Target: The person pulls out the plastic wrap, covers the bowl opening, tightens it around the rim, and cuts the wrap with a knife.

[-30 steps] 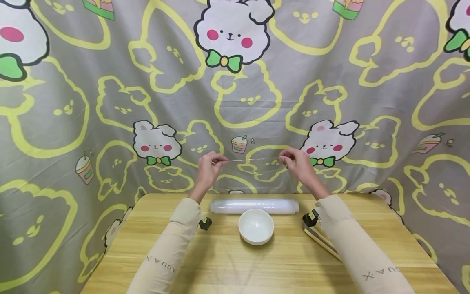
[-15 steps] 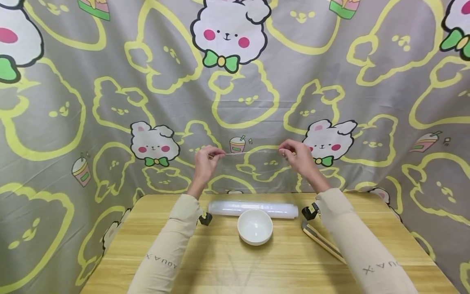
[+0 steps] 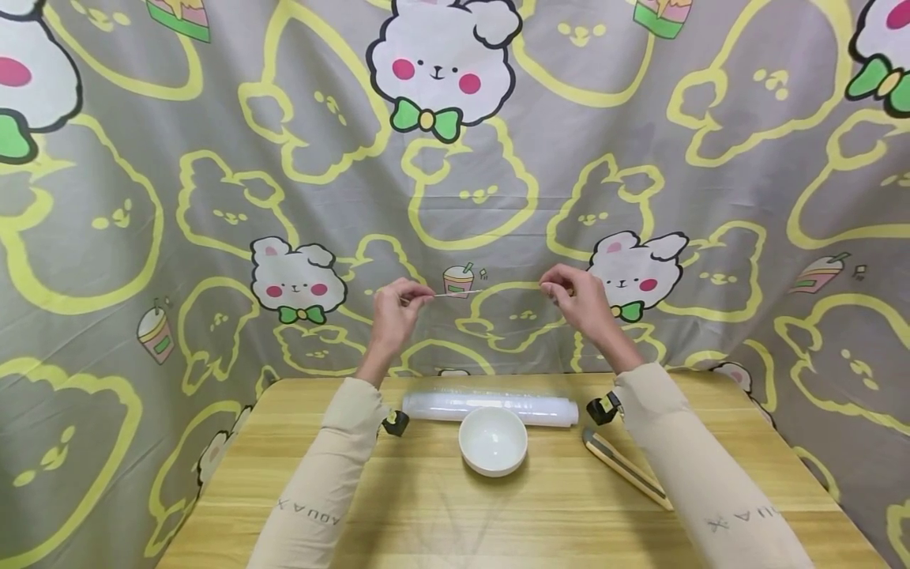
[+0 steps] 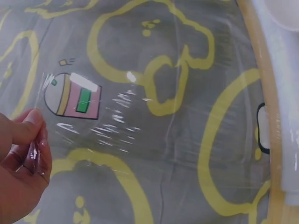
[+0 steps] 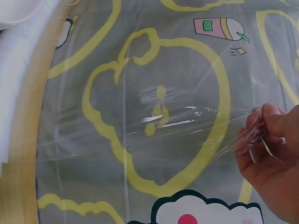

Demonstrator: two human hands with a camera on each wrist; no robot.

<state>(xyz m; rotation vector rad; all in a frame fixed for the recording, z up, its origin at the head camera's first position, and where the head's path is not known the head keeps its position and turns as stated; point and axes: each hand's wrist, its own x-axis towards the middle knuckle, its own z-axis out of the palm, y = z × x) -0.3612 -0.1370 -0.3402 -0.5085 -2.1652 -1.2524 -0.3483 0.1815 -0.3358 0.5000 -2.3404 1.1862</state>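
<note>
A clear sheet of plastic wrap [image 4: 117,112] stretches up from the plastic wrap roll [image 3: 426,405], which lies near the table's far edge. My left hand [image 3: 396,312] pinches one corner of its upper edge between thumb and fingers. At the other corner my right hand [image 3: 577,299] does the same, with film bunched in its fingers in the right wrist view. Both hands are raised above the table, apart from each other. The film is nearly invisible in the head view except for its thin top edge. A white bowl [image 3: 493,442] stands just in front of the roll.
A yellow and grey utility knife [image 3: 626,468] lies on the wooden table [image 3: 441,514], right of the bowl and beside the right sleeve. A grey patterned curtain [image 3: 469,174] hangs behind and around the table. Small black cameras sit at both wrists.
Both hands have risen a little, still pinching the film's edge. The roll has turned slightly, its right end now nearer to me. Bowl and knife stay in place.
</note>
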